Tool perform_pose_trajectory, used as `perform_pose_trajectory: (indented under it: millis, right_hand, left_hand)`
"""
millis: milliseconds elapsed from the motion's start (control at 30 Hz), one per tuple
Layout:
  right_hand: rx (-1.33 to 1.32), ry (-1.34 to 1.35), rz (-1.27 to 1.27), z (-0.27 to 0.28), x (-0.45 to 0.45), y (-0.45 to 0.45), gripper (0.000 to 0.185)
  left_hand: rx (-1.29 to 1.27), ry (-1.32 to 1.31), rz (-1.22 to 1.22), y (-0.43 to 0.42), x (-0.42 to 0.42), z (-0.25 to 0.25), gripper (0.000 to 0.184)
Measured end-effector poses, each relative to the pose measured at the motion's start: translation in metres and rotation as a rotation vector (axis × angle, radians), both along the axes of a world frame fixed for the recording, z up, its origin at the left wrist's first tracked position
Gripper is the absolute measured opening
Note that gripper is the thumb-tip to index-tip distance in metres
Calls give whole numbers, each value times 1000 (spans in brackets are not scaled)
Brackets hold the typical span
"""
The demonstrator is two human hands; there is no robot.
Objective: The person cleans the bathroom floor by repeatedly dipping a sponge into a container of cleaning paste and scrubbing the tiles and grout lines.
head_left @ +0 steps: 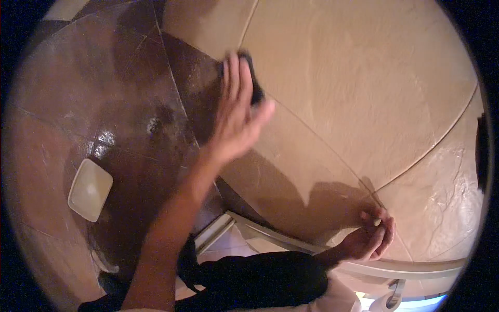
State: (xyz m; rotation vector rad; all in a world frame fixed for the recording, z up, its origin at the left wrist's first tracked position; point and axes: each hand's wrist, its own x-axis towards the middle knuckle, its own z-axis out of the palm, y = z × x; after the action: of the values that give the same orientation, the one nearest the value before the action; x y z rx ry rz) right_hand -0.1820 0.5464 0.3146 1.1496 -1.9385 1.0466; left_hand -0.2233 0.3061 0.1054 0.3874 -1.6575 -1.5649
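Note:
My left hand (236, 112) lies over a black pad (255, 88), its fingers stretched along it and its thumb out to the right. The pad rests against the tiled surface, where dark brown tile (200, 86) meets beige tile (353, 83). Lower right, my right hand (377, 234) is held near the beige tile, its fingers curled loosely together; nothing shows in them. A pale, shallow rounded dish (90, 190) sits at the left on the brown tile.
A pale raised edge (296, 244) runs along the bottom of the tiles. Below it at the lower right is a white roll-like object (382, 302) with a metal part. Black cloth (260, 278) fills the bottom middle. A dark object (482, 153) stands at the far right.

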Motion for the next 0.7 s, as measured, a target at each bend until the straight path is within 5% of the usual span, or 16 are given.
perform_pose_trajectory:
  millis: [100,267,400,533,600,667,700]
  right_hand:
    - [-8,39,-81,4,-2,0,31]
    - [-86,10,-61,-1,-5,4,33]
    - [-75,34,-86,0,-5,9,33]
    - [-108,36,-146,2,-4,14,32]
    - [-90,43,-128,1,-2,7,32]
    - [-85,54,-82,0,-5,0,33]
    - [-68,71,-84,0,-6,0,33]
  left_hand:
    - [-33,22,13,7,2,-18,85]
    - [126,-282,-196,143,64,-94,93]
    - [561,-414,-174,117,36,-112,84]
    - [233,-52,12,19,1,-54,80]
    - [-139,82,7,45,18,-7,79]
    - [-449,-210,-498,109,45,17,85]
    - [-458,-15,-365,159,59,-5,88]
